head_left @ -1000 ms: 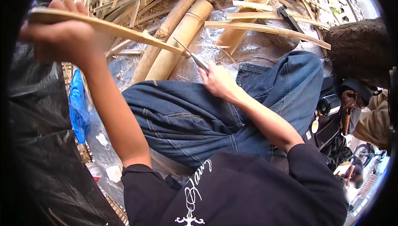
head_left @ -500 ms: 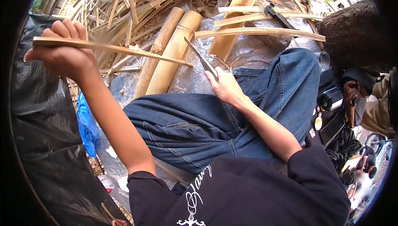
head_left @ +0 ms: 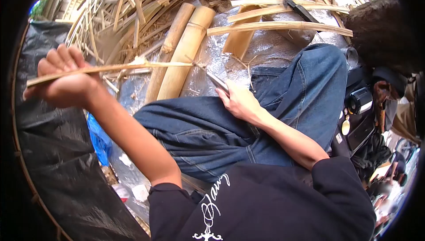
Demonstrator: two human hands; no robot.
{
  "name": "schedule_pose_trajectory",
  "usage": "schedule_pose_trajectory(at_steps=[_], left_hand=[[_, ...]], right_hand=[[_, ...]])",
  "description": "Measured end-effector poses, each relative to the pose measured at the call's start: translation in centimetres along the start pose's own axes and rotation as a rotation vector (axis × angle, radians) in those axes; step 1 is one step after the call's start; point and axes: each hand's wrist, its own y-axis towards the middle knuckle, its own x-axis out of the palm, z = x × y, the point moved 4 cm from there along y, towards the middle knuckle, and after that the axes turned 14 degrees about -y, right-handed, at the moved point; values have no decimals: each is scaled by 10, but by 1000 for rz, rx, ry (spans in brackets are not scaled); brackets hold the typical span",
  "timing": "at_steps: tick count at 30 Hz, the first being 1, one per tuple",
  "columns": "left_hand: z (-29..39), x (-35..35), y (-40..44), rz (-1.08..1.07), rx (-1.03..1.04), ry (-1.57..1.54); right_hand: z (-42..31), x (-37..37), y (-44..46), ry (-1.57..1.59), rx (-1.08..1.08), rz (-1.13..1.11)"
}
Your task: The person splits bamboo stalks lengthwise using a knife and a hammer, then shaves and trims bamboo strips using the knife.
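My left hand (head_left: 66, 78), raised at the left, is wrapped round a long bamboo strip (head_left: 133, 65). The strip runs to the right, and its far tip lies close to the blade of a knife (head_left: 217, 82). Whether blade and strip touch, I cannot tell. The knife's handle sits in the closed fingers of my right hand (head_left: 242, 101), above the folded jeans (head_left: 203, 126). A frayed pale patch shows midway along the strip. Behind it lie two bamboo poles (head_left: 188, 48) side by side.
Split bamboo strips (head_left: 128, 15) are heaped at the back. More strips (head_left: 283, 28) and a black-handled tool (head_left: 301, 11) lie at back right, near a thick dark log (head_left: 374, 31). Black sheeting (head_left: 57, 152) covers the left side. A blue plastic bag (head_left: 99, 139) lies beside it.
My left hand and its end of the strip have come lower in the view. The strip's far tip has shifted slightly left and up, and the knife blade now appears lower, beside that tip.
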Motion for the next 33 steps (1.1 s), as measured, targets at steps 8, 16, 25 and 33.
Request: schedule_pose_trajectory(at_steps=[8, 16, 25, 33], left_hand=[[-4, -20, 10, -1, 17, 54], [-8, -53, 19, -71, -30, -63], [-2, -39, 10, -92, -19, -80], [-5, -44, 17, -113, -34, -150]], right_hand=[[12, 15, -9, -99, 104, -64], [-26, -15, -11, 121, 51, -122], [-32, -15, -12, 129, -12, -44], [-41, -21, -13, 210, -61, -39]])
